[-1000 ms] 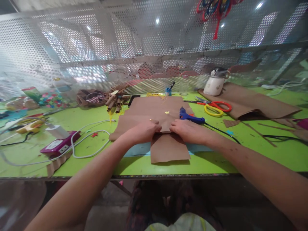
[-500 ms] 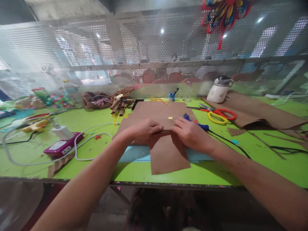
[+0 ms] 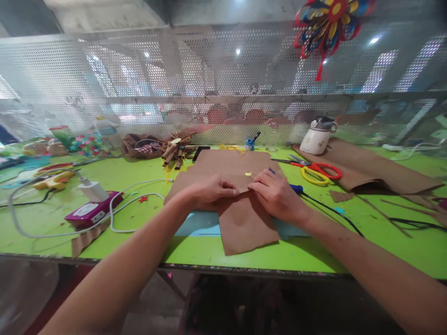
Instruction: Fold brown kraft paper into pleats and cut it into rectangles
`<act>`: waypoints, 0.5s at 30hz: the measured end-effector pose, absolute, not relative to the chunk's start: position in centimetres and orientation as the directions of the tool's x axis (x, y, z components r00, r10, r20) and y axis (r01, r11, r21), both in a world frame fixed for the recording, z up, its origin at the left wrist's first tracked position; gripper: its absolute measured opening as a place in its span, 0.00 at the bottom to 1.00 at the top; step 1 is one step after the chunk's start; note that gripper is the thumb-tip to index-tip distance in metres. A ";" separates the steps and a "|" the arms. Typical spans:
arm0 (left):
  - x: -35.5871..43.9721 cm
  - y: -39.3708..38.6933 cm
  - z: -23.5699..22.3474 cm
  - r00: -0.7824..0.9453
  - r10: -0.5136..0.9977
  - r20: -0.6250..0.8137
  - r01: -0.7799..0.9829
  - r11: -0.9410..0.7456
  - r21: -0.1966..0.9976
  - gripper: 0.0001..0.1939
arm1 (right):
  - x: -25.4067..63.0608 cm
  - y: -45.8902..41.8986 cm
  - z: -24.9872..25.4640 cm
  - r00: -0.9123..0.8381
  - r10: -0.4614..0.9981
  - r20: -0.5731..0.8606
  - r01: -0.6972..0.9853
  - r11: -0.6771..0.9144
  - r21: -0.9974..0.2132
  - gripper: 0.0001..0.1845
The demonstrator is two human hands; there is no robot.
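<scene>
A large sheet of brown kraft paper (image 3: 232, 163) lies in front of me, with a narrower brown paper flap (image 3: 246, 225) reaching from its near edge toward me. My left hand (image 3: 216, 188) is closed at that edge, thumb and fingers pressed together on the paper. Close beside it, my right hand (image 3: 274, 193) pinches the same edge at the top of the flap. Between the hands, a small yellow scrap (image 3: 248, 174) rests on the sheet. A blue glue gun (image 3: 296, 189) with a black cord is mostly hidden behind my right hand. Light blue paper (image 3: 199, 224) shows underneath.
Red-and-yellow-handled scissors (image 3: 316, 173) lie at the right, near a white bottle (image 3: 316, 135) standing on folded brown paper (image 3: 380, 167). At the left are a purple power strip (image 3: 94, 209) with a white charger and cable, and rolled brown paper tubes (image 3: 171, 156) farther back.
Both hands stay at the paper's edge. My right hand has shifted slightly and covers more of the glue gun. The flap's near end sits a little farther right in view.
</scene>
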State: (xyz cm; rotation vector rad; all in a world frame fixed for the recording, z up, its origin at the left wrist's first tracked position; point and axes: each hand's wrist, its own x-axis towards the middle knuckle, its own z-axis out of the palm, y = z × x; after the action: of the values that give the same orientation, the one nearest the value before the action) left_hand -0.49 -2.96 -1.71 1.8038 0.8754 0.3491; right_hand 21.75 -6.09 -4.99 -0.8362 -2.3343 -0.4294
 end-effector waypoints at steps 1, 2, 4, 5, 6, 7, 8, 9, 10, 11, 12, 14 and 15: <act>-0.4 -3.1 -1.6 0.684 0.712 -0.159 0.417 -0.202 0.886 0.18 | 21.8 -6.0 -5.0 -0.587 0.487 0.647 0.641 0.767 0.005 0.11; -0.4 -3.2 -1.4 0.683 0.714 -0.153 0.438 -0.234 0.868 0.18 | 21.9 -5.9 -4.9 -0.560 0.521 0.644 0.617 0.781 -0.096 0.12; -0.4 -3.4 -1.0 0.701 0.701 -0.128 0.469 -0.319 0.824 0.17 | 22.1 -5.8 -4.8 -0.501 0.613 0.611 0.542 0.773 -0.331 0.18; -0.3 -3.5 -0.8 0.718 0.688 -0.106 0.471 -0.367 0.802 0.17 | 22.1 -5.8 -4.6 -0.473 0.671 0.571 0.497 0.738 -0.455 0.21; -0.2 -3.5 -0.7 0.738 0.669 -0.084 0.463 -0.412 0.785 0.17 | 22.2 -5.8 -4.5 -0.446 0.731 0.517 0.458 0.682 -0.570 0.22; -0.2 -3.6 -0.6 0.758 0.650 -0.059 0.446 -0.451 0.773 0.17 | 22.2 -5.9 -4.3 -0.423 0.786 0.450 0.430 0.612 -0.664 0.22; -0.1 -3.6 -0.6 0.774 0.633 -0.035 0.429 -0.481 0.764 0.17 | 22.3 -5.9 -4.1 -0.411 0.828 0.381 0.414 0.542 -0.732 0.21; -0.1 -3.5 -0.6 0.784 0.621 -0.017 0.417 -0.506 0.755 0.16 | 22.3 -6.1 -3.9 -0.410 0.852 0.325 0.405 0.489 -0.773 0.20; -0.1 -3.5 -0.6 0.790 0.613 -0.003 0.413 -0.528 0.743 0.17 | 22.4 -6.2 -3.6 -0.423 0.859 0.288 0.397 0.462 -0.793 0.19; 0.0 -3.5 -0.6 0.793 0.609 0.008 0.414 -0.549 0.727 0.17 | 22.5 -6.3 -3.4 -0.438 0.856 0.275 0.385 0.455 -0.803 0.19; 0.0 -3.5 -0.6 0.795 0.607 0.017 0.419 -0.568 0.708 0.17 | 22.5 -6.4 -3.2 -0.449 0.849 0.278 0.363 0.458 -0.812 0.18; 0.0 -3.5 -0.7 0.791 0.611 0.031 0.435 -0.597 0.674 0.17 | 22.5 -6.5 -3.0 -0.429 0.855 0.290 0.321 0.445 -0.836 0.19; 0.0 -3.5 -0.7 0.787 0.616 0.037 0.443 -0.606 0.660 0.18 | 22.4 -6.5 -3.0 -0.396 0.874 0.281 0.319 0.418 -0.851 0.20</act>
State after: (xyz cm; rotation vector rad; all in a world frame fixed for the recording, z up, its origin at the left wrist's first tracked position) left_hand 0.03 -3.49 -0.75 2.3207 0.7817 0.3446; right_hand 22.40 -6.47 -3.04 -1.0139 -1.9187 0.9324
